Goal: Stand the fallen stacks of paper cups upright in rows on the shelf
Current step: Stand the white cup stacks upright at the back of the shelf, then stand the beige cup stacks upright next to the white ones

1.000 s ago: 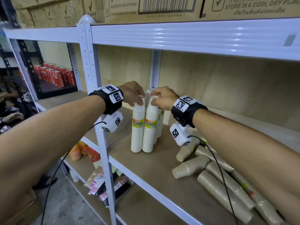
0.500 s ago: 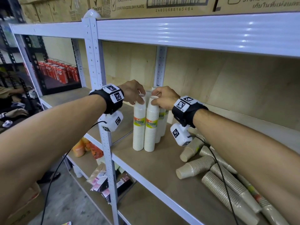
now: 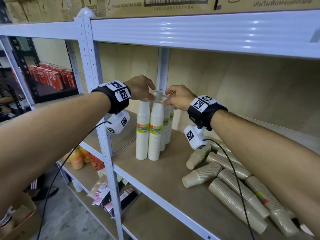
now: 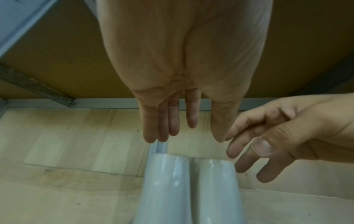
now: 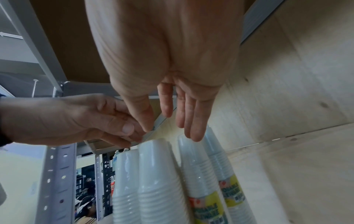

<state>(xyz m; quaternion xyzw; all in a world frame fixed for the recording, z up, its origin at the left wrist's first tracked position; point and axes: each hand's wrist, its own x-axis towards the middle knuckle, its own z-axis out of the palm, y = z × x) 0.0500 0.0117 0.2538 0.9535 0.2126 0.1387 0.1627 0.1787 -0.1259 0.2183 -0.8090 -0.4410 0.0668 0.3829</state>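
Several white paper cup stacks (image 3: 149,134) in clear wrap stand upright, close together, near the left end of the wooden shelf (image 3: 155,184). My left hand (image 3: 152,97) and right hand (image 3: 167,100) hover just over their tops, fingers loose and holding nothing. In the left wrist view my left hand (image 4: 182,133) points straight fingers down above two stack tops (image 4: 189,189). The right wrist view has my right hand (image 5: 172,124) with straight fingers above the white stacks (image 5: 159,174). Several brown cup stacks (image 3: 233,201) lie fallen in a heap at the right, partly under my right forearm.
A white upright post (image 3: 103,135) stands left of the white stacks, and the upper shelf beam (image 3: 190,30) is close overhead with cardboard boxes (image 3: 155,4) on it. Red soda cans (image 3: 52,77) fill a far left rack. Packets (image 3: 107,196) lie on the lower shelf.
Both hands held the tops of the white stacks before. They have now lifted off them and their fingers have loosened. The stacks remain upright.
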